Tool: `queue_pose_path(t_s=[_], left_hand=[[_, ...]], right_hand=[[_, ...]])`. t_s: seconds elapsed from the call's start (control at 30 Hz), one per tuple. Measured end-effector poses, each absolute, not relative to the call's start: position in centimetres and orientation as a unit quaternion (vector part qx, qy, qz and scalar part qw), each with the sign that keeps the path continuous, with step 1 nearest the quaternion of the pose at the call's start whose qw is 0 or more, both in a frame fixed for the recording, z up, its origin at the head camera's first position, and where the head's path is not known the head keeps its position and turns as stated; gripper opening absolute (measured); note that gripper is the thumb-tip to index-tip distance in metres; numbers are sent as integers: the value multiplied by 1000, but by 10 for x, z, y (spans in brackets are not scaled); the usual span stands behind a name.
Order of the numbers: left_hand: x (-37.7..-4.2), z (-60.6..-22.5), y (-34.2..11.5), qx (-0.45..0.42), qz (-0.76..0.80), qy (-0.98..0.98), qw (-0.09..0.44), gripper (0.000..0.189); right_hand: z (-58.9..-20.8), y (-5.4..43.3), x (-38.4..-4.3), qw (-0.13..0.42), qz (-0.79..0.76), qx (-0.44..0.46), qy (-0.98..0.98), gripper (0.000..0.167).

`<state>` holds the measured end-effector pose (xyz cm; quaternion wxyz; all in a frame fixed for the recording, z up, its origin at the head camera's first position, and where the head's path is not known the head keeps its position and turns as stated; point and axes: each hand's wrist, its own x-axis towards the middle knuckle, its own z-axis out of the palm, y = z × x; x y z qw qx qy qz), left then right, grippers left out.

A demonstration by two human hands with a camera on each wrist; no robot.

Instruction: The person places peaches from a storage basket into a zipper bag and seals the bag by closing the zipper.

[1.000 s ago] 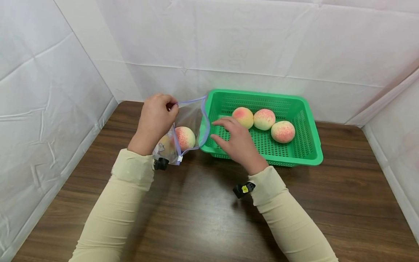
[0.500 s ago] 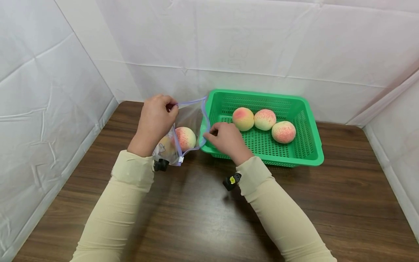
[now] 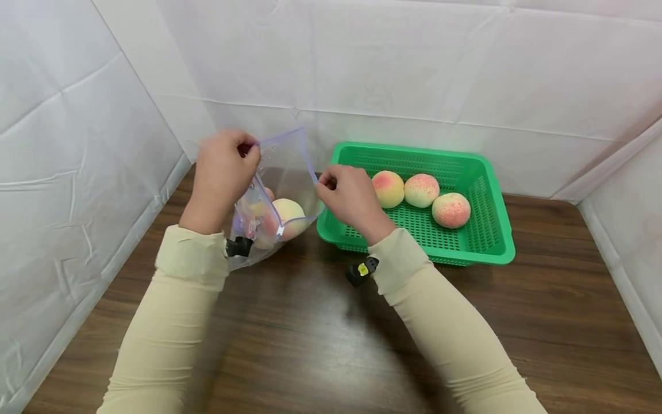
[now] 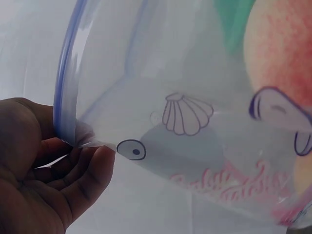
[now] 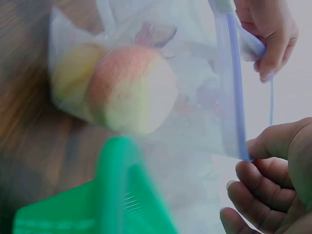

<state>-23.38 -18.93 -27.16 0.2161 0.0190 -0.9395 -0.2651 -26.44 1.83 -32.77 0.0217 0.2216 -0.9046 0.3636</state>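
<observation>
A clear zip bag with a purple-edged mouth hangs between my hands, its mouth spread. My left hand pinches one side of the rim; in the left wrist view its thumb and fingers grip the bag's edge. My right hand pinches the opposite side of the rim, as the right wrist view shows at the purple strip. Inside the bag lie a pale peach and a yellower fruit partly behind it. Printed drawings cover part of the contents.
Right of the bag, a green plastic basket holds three peaches, the nearest one toward its right. It stands on a dark wooden table. White sheeting encloses the back and sides.
My right hand has come from over the basket to the bag's right rim and taken hold of it. Both hands have then moved up and left, raising the bag's mouth.
</observation>
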Motion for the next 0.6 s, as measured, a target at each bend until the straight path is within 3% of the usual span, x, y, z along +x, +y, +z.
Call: queue_pose_path(t_s=[0.4,0.6], left_hand=[[-234,-235,-222,85,-253,-932,246,32],[-237,-225,-228,87,-233,-930,270,31]], right_hand=[[-286,15,-262,92,427,218,-873,16],[-294,18,-264,80,425,202,-879,13]])
